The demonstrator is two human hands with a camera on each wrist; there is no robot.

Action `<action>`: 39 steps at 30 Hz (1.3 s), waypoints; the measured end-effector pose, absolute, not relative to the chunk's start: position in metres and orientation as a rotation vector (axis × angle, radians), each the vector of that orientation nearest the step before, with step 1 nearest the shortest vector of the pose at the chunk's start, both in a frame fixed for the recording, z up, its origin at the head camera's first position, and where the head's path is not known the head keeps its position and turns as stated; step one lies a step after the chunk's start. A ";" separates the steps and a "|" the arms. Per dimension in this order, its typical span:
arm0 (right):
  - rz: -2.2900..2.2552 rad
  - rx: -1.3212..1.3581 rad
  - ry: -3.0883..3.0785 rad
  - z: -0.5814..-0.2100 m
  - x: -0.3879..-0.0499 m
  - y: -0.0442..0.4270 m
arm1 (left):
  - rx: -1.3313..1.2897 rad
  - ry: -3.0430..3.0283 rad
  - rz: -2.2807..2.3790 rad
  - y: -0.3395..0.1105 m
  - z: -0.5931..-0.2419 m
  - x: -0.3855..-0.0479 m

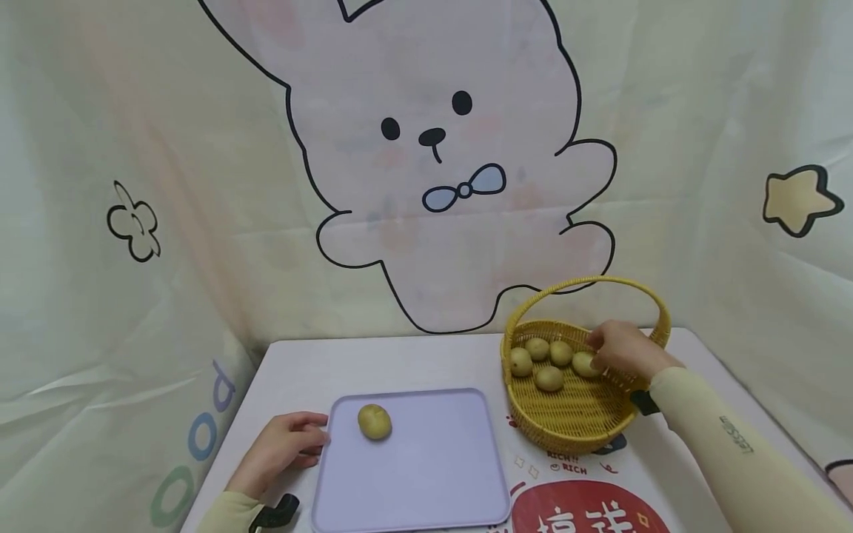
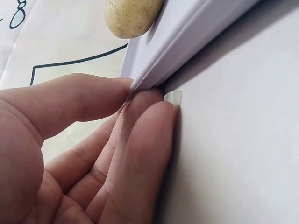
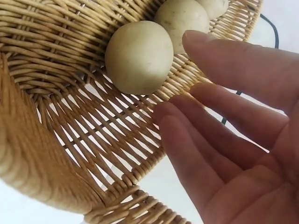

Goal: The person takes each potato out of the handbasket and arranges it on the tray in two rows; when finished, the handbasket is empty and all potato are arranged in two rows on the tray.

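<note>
A lilac tray (image 1: pixel 413 474) lies on the table with one potato (image 1: pixel 375 422) near its upper left corner. My left hand (image 1: pixel 283 450) is at the tray's left edge; in the left wrist view the thumb and fingers (image 2: pixel 147 140) pinch the rim, below the potato (image 2: pixel 131 16). My right hand (image 1: pixel 629 352) reaches into the yellow wicker basket (image 1: pixel 566 440), beside the rightmost potato (image 1: pixel 585 364). In the right wrist view the right hand (image 3: pixel 238 121) has its thumb and fingers spread near a potato (image 3: pixel 139 58), holding nothing. Several potatoes lie in the basket.
The basket's tall handle (image 1: pixel 586 281) arches over it. A red printed design (image 1: pixel 586 511) lies on the table in front of the basket. Behind the table hangs a curtain (image 1: pixel 466 244) with a cartoon animal on it.
</note>
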State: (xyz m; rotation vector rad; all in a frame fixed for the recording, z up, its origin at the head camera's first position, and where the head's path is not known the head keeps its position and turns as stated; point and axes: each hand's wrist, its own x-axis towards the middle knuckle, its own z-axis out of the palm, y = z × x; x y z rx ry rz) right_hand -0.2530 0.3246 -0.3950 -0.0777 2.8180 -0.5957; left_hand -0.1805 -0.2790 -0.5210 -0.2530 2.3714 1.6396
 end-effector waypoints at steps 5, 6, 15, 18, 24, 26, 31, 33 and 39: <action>-0.587 -0.050 2.806 -0.400 -0.258 0.327 | -0.277 2.374 1.635 -0.278 -0.522 -0.180; -0.590 -0.047 2.802 -0.400 -0.258 0.327 | -0.281 2.376 1.636 -0.278 -0.522 -0.181; -0.606 -0.088 2.757 -0.408 -0.260 0.328 | -0.311 2.395 1.617 -0.277 -0.526 -0.183; -0.610 -0.101 2.748 -0.411 -0.260 0.328 | -0.313 2.395 1.615 -0.277 -0.527 -0.183; -0.620 -0.076 2.730 -0.412 -0.262 0.327 | -0.317 2.396 1.609 -0.277 -0.527 -0.184; -0.618 -0.072 2.723 -0.411 -0.263 0.325 | -0.315 2.396 1.612 -0.278 -0.527 -0.184; -0.577 -0.085 2.728 -0.412 -0.265 0.324 | -0.286 2.397 1.612 -0.277 -0.526 -0.182; -0.566 -0.094 2.733 -0.412 -0.266 0.324 | -0.286 2.398 1.611 -0.277 -0.526 -0.182; -0.591 -0.096 2.717 -0.415 -0.266 0.323 | -0.304 2.398 1.610 -0.277 -0.525 -0.182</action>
